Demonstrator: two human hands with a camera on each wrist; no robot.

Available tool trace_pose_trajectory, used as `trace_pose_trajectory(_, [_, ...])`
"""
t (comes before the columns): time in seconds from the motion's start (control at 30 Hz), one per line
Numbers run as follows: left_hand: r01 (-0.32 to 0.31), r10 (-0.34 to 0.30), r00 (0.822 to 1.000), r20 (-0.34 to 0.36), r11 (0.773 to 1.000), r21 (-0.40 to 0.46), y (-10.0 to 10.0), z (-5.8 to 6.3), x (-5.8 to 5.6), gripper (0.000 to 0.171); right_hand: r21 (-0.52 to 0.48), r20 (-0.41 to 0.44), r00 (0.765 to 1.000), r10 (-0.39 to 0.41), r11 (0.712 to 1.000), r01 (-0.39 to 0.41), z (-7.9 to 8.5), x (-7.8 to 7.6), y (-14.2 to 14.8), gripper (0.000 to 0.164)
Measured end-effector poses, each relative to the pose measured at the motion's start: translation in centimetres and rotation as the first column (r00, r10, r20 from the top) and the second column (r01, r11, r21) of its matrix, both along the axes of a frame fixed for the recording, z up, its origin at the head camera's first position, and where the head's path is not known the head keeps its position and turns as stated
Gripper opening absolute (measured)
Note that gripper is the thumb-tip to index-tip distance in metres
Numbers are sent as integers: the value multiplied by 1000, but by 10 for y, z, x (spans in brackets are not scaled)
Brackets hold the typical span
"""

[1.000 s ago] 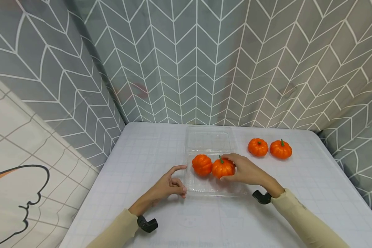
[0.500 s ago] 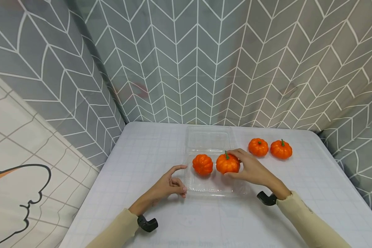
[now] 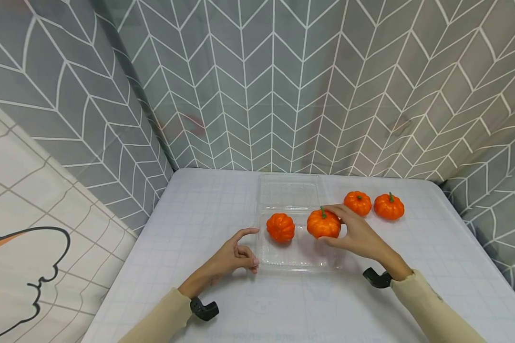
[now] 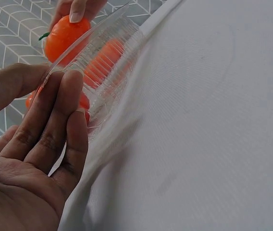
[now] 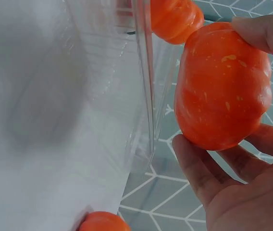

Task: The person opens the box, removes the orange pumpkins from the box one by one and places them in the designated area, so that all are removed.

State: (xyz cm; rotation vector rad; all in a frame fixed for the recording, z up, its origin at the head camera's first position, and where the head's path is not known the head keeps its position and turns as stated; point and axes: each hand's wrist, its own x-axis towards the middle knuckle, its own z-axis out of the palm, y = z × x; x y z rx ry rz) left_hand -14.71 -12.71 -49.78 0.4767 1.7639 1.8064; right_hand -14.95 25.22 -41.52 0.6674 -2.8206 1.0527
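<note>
My right hand [image 3: 355, 234] grips a small orange pumpkin [image 3: 323, 224] with a green stem, thumb on one side and fingers on the other. In the right wrist view this pumpkin [image 5: 225, 86] is raised beside the wall of a clear plastic clamshell container [image 5: 146, 86]. A second pumpkin [image 3: 281, 227] lies in the left part of the container's base [image 3: 283, 257]. My left hand [image 3: 229, 257] holds the container's left rim, and in the left wrist view its thumb and fingertips [image 4: 71, 79] meet at that clear edge.
The container's open lid [image 3: 291, 191] lies flat behind its base. Two more pumpkins, one nearer [image 3: 357, 204] and one farther right [image 3: 389, 206], sit on the white-covered table [image 3: 206, 200]. A patterned grey curtain [image 3: 257, 95] hangs behind the table.
My right hand has moved right with its pumpkin, away from the pumpkin left in the container, so a gap has opened between them. The left hand has stayed at the rim.
</note>
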Motion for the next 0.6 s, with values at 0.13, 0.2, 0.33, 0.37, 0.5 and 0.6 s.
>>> trace_pose_trajectory(0.13, [-2,2,1000,1,1000,1,0,0,0,88,2,-13,1000,-16,1000,16,-1,1,4,76])
trace_pose_trajectory(0.2, [-3,3,1000,1,1000,-1,0,0,0,88,2,-18,1000,-23,1000,23,-2,2,7,76])
trace_pose_trajectory(0.33, [-3,2,1000,-1,1000,-7,0,0,0,88,-6,-15,999,-43,999,43,-3,3,11,77])
trace_pose_trajectory(0.37, [-2,2,1000,-1,1000,-7,0,0,0,88,-9,-10,999,-49,999,49,-4,3,12,77])
trace_pose_trajectory(0.5, [-2,2,1000,-1,1000,-5,0,-1,0,88,-21,1,998,-68,997,68,-5,4,16,78])
trace_pose_trajectory(0.6, [0,0,1000,-4,1000,-1,0,-1,-1,88,-30,3,997,-73,997,73,-4,5,19,78])
